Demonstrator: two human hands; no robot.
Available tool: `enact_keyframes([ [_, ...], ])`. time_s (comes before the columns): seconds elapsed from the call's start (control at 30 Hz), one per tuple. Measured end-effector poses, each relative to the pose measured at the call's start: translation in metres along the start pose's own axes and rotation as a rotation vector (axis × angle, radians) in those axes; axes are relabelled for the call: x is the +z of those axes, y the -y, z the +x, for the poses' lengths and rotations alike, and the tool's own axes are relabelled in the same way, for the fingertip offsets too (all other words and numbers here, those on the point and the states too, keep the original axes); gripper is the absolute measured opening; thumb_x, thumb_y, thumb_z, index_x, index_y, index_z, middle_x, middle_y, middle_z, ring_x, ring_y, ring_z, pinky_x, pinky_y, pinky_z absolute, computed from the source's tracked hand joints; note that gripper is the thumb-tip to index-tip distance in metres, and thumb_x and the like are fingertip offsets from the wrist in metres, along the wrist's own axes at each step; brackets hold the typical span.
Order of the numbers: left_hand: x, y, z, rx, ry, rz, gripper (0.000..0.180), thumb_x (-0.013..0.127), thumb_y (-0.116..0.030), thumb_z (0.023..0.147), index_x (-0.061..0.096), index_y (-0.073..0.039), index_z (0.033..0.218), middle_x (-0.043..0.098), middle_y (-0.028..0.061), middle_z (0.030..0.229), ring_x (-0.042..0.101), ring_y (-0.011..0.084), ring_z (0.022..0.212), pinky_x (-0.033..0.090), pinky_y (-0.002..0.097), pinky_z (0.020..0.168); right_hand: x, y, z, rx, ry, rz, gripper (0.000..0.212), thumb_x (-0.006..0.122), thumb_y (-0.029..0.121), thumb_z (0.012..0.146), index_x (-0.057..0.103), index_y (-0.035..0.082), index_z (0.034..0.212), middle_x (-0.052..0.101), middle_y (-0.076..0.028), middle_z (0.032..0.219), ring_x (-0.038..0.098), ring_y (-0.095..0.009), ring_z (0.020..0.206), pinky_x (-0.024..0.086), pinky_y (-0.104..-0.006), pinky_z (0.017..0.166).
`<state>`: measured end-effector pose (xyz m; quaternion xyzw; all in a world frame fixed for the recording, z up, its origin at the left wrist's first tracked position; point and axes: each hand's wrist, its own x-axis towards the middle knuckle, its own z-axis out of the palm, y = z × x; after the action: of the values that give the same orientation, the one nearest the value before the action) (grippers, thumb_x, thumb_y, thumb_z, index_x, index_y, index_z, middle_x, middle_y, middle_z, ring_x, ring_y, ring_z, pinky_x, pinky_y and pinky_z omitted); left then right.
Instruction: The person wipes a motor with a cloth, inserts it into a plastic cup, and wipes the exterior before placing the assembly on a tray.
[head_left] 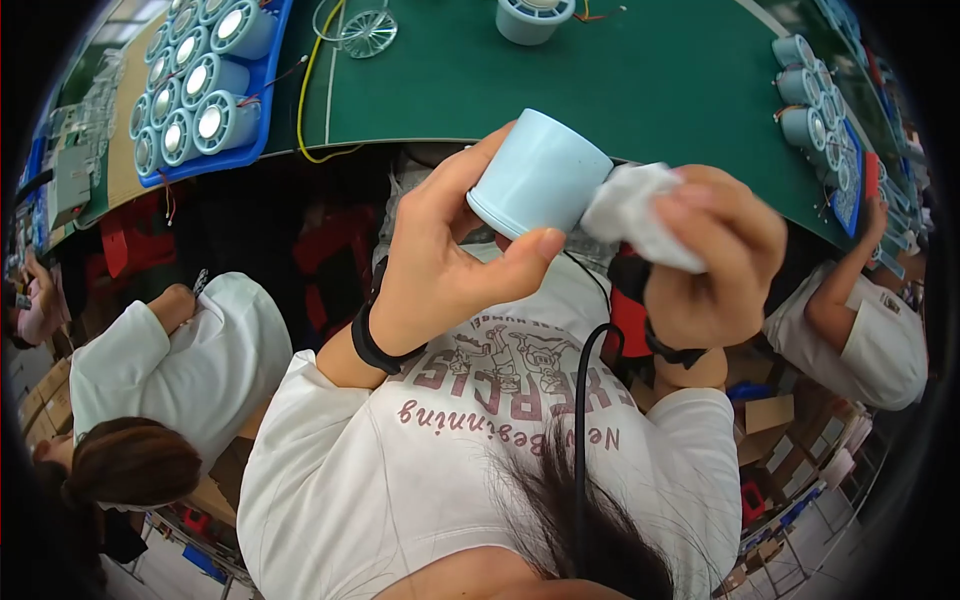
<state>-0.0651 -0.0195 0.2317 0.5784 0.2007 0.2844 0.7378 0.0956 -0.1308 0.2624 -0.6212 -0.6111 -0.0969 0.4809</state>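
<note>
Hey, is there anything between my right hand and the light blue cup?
Yes, the crumpled white wad held in your right hand, at the right side of the light blue cup. Whether wad and cup touch is unclear. Nothing else visible stands between.

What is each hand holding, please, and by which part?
The left hand holds a light-blue cylinder by its lower, rimmed end; the right hand pinches a crumpled white cloth at its right side.
</note>
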Motion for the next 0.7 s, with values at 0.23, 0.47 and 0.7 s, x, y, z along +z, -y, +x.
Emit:
enact_keyframes([
  [0.23,-0.009,-0.001,-0.01,0.1,0.171,0.211,0.069,0.072,-0.02,0.071,0.048,0.007,0.13,0.06,0.0117,0.111,0.059,0.0169,0.099,0.046,0.0283,0.088,0.007,-0.023,0.004,0.121,0.131,-0.146,0.015,0.065,-0.004,0.082,0.069,0.0,0.096,0.061,-0.011,0.099,0.061,-0.021,0.084,0.05,-0.0288,0.073],
  [0.47,-0.003,-0.015,-0.02,-0.072,0.058,-0.01,0.071,0.073,-0.023,0.071,0.048,0.008,0.129,0.061,0.0131,0.112,0.059,0.0176,0.101,0.045,0.0296,0.09,-0.007,-0.042,-0.005,0.459,-0.163,0.097,0.021,0.068,0.001,0.083,0.068,-0.004,0.103,0.062,-0.009,0.109,0.062,-0.018,0.089,0.049,-0.025,0.078],
  [0.7,0.004,-0.017,-0.018,-0.204,0.038,-0.014,0.069,0.072,-0.022,0.072,0.048,0.009,0.128,0.062,0.0129,0.111,0.059,0.0172,0.102,0.044,0.03,0.091,-0.007,-0.001,-0.002,-0.128,0.149,0.256,0.017,0.065,-0.003,0.083,0.068,-0.006,0.099,0.062,-0.011,0.11,0.062,-0.024,0.09,0.05,-0.0302,0.081],
])
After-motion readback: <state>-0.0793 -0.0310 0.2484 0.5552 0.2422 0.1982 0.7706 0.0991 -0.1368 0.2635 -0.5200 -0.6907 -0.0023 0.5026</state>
